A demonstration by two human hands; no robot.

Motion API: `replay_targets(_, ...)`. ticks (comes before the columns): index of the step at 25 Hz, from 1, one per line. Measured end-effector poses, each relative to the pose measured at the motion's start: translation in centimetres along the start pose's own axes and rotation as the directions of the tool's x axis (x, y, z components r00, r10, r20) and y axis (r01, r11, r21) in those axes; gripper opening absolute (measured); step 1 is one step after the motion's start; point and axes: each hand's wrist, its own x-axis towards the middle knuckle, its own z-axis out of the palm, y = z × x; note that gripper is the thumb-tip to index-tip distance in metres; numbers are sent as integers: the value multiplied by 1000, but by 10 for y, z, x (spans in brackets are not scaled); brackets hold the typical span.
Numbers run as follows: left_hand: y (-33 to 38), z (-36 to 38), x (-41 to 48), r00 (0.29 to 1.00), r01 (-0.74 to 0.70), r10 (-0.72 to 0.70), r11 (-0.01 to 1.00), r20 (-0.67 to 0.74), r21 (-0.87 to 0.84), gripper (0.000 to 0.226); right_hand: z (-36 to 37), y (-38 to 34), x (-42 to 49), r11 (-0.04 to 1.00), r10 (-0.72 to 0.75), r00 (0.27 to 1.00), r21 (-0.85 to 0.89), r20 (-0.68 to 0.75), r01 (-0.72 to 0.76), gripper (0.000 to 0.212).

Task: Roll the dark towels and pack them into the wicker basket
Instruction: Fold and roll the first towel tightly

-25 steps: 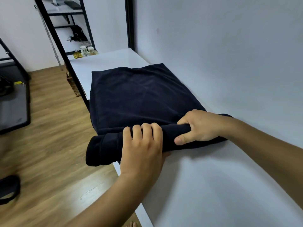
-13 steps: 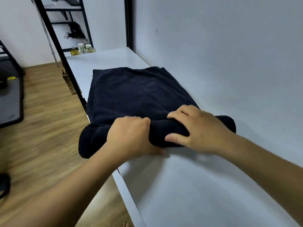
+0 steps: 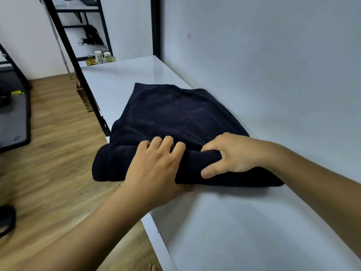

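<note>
Desk [image 3: 224, 227]: white surface set against a wall. Its front edge runs from 11 o'clock down to 6 o'clock, and it carries the towel.
Dark towel [image 3: 175, 114]: at the centre of the view. The far part lies flat toward 12 o'clock and the near part is wound up.
Roll [image 3: 111, 163]: lies across the desk from 9 to 3 o'clock. Its 9 o'clock end juts past the desk edge, over the wooden floor [image 3: 48, 153].
Left hand [image 3: 154, 169]: on the middle of the roll, fingers slightly spread and curved over its top, thumb hidden.
Right hand [image 3: 232, 153]: just toward 3 o'clock of the left, fingers curled over the roll, thumb on its near face.
Wicker basket: not in view.
Hazard, overhang: the unsupported 9 o'clock end may sag or drag the roll off the desk.
Hazard, skew: both hands sit right of that end, so uneven pressure could wind a loose, cone-shaped roll that packs badly.
</note>
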Motion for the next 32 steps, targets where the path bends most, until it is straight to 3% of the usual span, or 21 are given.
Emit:
replay_targets(3,1,1,-4,989,-85,86,996,-122,12,87,-2,5,5,962,5,990,271,138,-42,28)
replay_targets(5,1,1,-1,981,-145,148,989,-125,32,79,-2,3,2,953,17,991,297,131,-56,33)
replay_targets(7,-5,1,6,977,-193,194,981,-89,17,73,1,0,-8,967,20,999,254,28,-26,41)
replay_targets(9,-10,-5,18,981,-193,193,980,1,-42,69,14,-3,-21,1000,-22,969,12,-246,26,56)
replay_targets(11,-14,-15,32,973,-108,128,988,194,-110,68,38,-3,-32,917,-206,835,-399,-510,-18,72)
replay_targets(13,-15,-24,46,924,-78,127,986,360,-146,68,60,-2,-36,831,-267,794,-548,-546,-97,82)
replay_targets(15,-13,-29,54,874,-64,150,978,463,-197,67,65,-1,-36,825,-230,838,-556,-496,-102,82)
replay_targets(18,-12,-32,49,858,-57,146,980,493,-191,71,39,-15,-37,881,-70,943,-464,-325,-95,73)
replay_targets(20,-10,-33,41,888,-92,160,980,431,-174,75,22,-12,-34,949,1,978,-308,-207,-67,69)
replay_targets(22,-6,-32,33,933,-175,193,981,304,-89,84,7,-1,-29,998,66,995,-5,-76,-67,59)
replay_targets(25,0,-28,24,955,-231,221,972,197,32,94,-1,17,-24,926,6,997,376,72,-33,34)
replay_targets(29,-1,-26,22,955,-195,192,981,227,-12,91,4,18,-26,895,12,999,446,34,-26,42)
replay_targets(32,-7,-26,42,926,-157,195,978,323,-140,74,7,9,-40,951,98,987,304,-130,-54,60)
